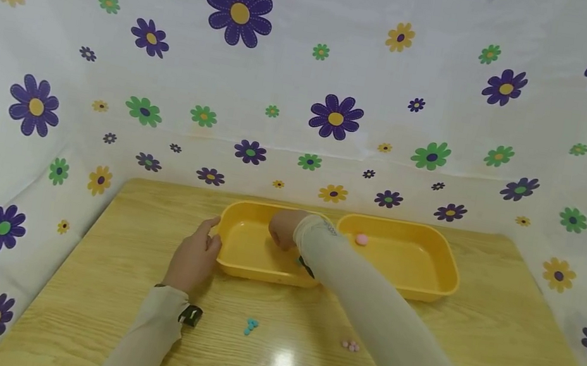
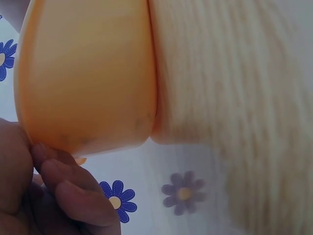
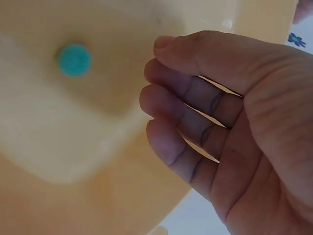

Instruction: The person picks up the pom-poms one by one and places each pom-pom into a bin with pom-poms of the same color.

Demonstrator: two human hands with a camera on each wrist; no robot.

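Note:
My right hand is inside the left yellow tray. Seen from the right wrist, its fingers bend loosely and hold nothing. A small round turquoise piece lies on the tray floor, apart from the fingertips. At the same tray's left end, my left hand holds the rim; the left wrist view has its curled fingers against the tray's edge. A pink round piece lies in the right yellow tray, towards its left end.
On the wooden table, several small turquoise pieces form a group in front of the left tray. Several small pink pieces lie further right, beside the right forearm. A flower-patterned white cloth encloses the back and sides.

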